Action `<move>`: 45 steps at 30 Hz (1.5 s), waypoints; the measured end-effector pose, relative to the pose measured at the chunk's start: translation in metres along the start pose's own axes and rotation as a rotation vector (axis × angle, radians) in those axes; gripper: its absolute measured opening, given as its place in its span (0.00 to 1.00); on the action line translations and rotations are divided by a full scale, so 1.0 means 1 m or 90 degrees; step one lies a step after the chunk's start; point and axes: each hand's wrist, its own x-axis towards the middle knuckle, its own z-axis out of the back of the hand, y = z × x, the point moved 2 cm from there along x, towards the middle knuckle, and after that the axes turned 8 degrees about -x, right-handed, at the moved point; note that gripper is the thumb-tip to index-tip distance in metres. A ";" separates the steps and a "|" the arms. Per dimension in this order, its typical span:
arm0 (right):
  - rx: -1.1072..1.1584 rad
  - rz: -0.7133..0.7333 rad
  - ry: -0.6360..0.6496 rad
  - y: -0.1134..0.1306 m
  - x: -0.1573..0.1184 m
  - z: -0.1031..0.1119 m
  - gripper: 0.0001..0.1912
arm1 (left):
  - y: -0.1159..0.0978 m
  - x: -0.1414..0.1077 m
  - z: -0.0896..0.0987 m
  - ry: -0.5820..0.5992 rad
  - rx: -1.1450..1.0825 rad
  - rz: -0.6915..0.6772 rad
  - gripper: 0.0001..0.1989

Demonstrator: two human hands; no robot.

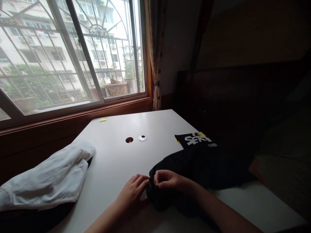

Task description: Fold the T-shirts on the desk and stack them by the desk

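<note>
A black garment (194, 168) lies on the white table (114, 161), its cloth bunched at the near end. White lettering and bits of yellow show on its far part. My right hand (170, 180) is closed in a pinch on the bunched end, thumb against the curled fingers. At the left edge of that same bunch, my left hand (134, 189) has its fingers bent together against the cloth. Its fingertips are partly hidden by the dark fabric, and its thumb is in shadow.
A white cloth garment (51, 176) with dark cloth beneath lies over the table's left edge. The tabletop has an open round hole (129, 140), a silvery grommet (143, 138) and yellow tape (103, 119). Behind are a barred window (73, 55) and a curtain (156, 61).
</note>
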 end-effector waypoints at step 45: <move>-0.675 0.260 -0.799 0.030 -0.045 0.070 0.06 | 0.055 -0.048 0.116 -0.559 0.091 0.236 0.11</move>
